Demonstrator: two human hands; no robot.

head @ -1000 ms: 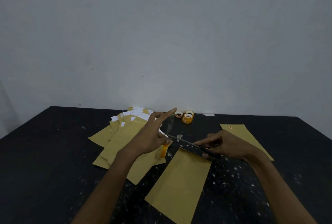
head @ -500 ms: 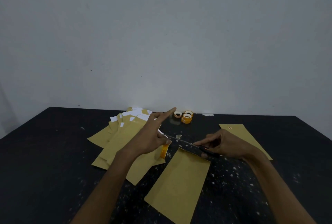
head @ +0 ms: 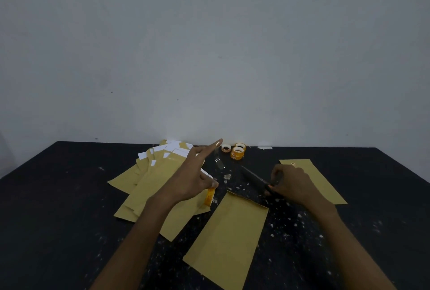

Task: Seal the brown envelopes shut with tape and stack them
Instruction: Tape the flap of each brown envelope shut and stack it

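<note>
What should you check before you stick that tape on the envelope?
1. Tape strip ready: ok, it hangs from the pointing fingertip of the left hand.
2. Right hand free to press: not ok, it grips the scissors.
3. Middle envelope lying flat: ok.
4. Its flap folded shut: cannot tell.
5. Tape roll put down: not ok, the left hand holds it.

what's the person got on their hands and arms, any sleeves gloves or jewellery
Nothing worn shows. The left hand and right hand are bare: no gloves, rings or watch visible. The left forearm and right forearm are bare too, with no sleeve down to the frame's edge. Dim light could hide small marks.
</note>
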